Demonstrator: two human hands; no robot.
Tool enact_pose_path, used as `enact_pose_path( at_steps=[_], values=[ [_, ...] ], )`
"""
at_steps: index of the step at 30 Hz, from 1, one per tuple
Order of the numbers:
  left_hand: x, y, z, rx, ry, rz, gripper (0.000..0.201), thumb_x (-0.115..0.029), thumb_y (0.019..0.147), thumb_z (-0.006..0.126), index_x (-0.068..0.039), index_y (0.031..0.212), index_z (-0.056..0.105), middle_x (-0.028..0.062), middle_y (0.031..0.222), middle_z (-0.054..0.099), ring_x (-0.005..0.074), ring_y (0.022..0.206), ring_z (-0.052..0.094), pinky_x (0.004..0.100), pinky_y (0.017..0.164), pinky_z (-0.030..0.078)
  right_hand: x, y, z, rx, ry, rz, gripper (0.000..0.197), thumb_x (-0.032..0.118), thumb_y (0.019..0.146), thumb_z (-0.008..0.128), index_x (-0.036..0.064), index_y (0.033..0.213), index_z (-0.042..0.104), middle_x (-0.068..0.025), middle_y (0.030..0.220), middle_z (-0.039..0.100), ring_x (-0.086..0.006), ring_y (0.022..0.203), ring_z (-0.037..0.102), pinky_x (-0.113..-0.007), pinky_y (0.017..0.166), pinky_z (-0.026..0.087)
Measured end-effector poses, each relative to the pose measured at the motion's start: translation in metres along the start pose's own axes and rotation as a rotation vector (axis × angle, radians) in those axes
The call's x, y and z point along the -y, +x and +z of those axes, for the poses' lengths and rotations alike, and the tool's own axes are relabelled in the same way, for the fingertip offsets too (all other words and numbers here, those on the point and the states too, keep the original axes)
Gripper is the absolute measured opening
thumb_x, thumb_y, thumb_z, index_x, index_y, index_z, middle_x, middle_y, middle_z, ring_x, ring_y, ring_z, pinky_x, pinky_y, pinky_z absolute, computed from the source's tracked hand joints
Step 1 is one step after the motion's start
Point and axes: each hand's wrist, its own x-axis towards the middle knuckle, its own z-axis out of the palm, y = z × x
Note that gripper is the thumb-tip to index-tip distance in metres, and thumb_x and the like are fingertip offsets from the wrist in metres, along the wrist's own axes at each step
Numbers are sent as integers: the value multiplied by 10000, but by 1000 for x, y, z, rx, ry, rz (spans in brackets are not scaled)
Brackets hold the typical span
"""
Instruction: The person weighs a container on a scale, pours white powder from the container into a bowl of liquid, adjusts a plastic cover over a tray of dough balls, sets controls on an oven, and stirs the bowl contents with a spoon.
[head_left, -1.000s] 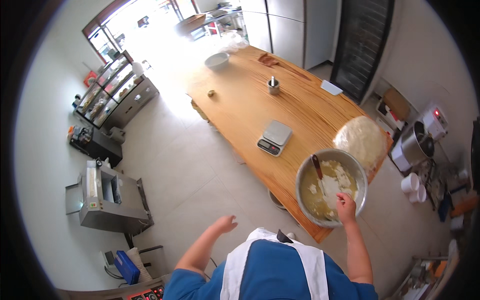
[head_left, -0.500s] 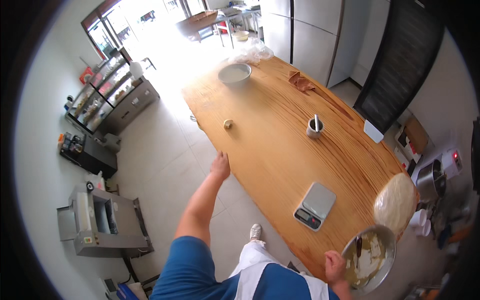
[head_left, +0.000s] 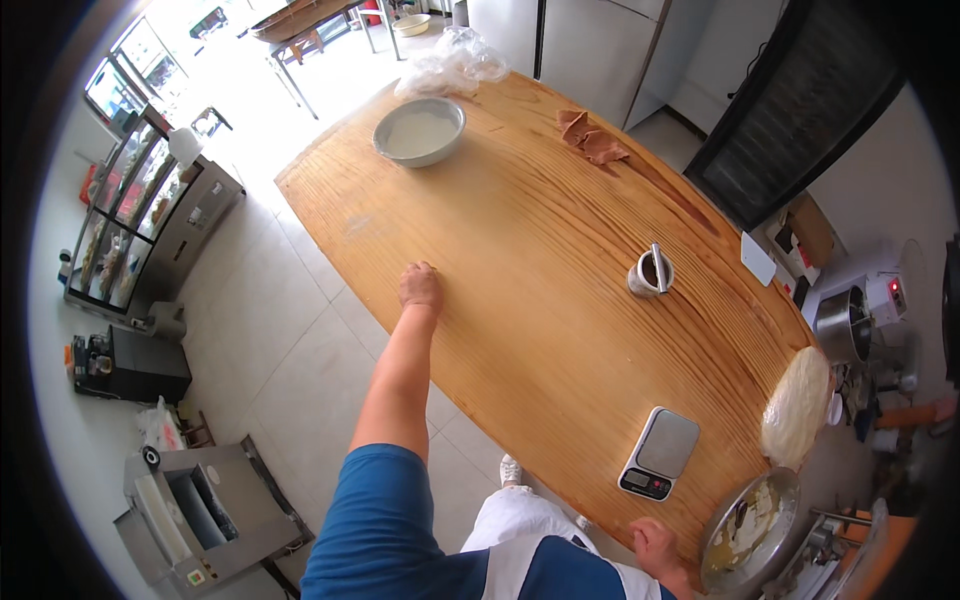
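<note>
Metal bowl point(head_left: 776, 550) sits at the near right corner of the tabletop point(head_left: 530, 290), close to the person's body, probably for easy reach. Pale, flour-like stuff and yellowish liquid in it; dark-handled tool point(head_left: 741, 514) stands in the mix, handle up, presumably so it can be grabbed clean. Right hand point(head_left: 655, 548) is just beside the bowl, fingers loosely curled, nothing visible between them. Left hand point(head_left: 420, 286) is out at the tabletop's left edge, arm stretched, fingers curled in; can't tell whether they pinch anything or touch the wood. Scale point(head_left: 668, 443) near the bowl, display toward the person, so readable. Pale lump point(head_left: 797, 408) under clear plastic beyond the bowl, likely wrapped against drying. Cup point(head_left: 641, 278) farther up, metal tool propped in it. Pale bowl point(head_left: 415, 162) at the far end, whitish contents, near crumpled plastic point(head_left: 455, 62).
</note>
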Motion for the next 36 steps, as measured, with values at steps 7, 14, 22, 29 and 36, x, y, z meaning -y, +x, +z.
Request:
enact_pose_path(
  at_steps=[7,14,22,29,36],
  values=[
    [50,-17,-12,323,-1757,-244,276,-126,867,524,-32,1127,509,114,984,595,243,877,611,314,747,526,15,30,6,-19,54,-119,115,18,732,552,21,828,615,-147,824,614,-315,756,600,-355,665,488],
    [4,-224,-208,656,-2316,617,452,-127,828,594,-10,1232,429,117,1119,532,219,989,560,335,792,498,28,37,-2,13,39,-321,98,42,721,571,30,810,612,-131,813,619,-301,759,605,-355,666,493],
    [-47,-417,-375,371,-1694,1648,276,-217,770,695,6,855,557,184,926,552,288,855,583,343,719,493,13,6,-25,-72,59,-534,82,46,729,574,37,801,612,-117,797,620,-289,741,609,-355,640,494],
    [-67,-513,-369,301,-1955,1718,215,-193,783,685,-6,757,582,165,888,524,266,744,548,336,639,476,-93,-49,-7,159,-49,-509,335,130,769,586,114,1104,604,-186,1063,588,-311,968,580,-370,771,475],
    [-58,-529,-343,534,-2045,1713,183,-178,844,590,-1,796,588,194,939,557,298,808,551,409,703,455,-49,-77,-9,60,36,-502,109,50,721,564,68,801,636,-103,821,637,-284,764,607,-361,652,487]
  ],
)
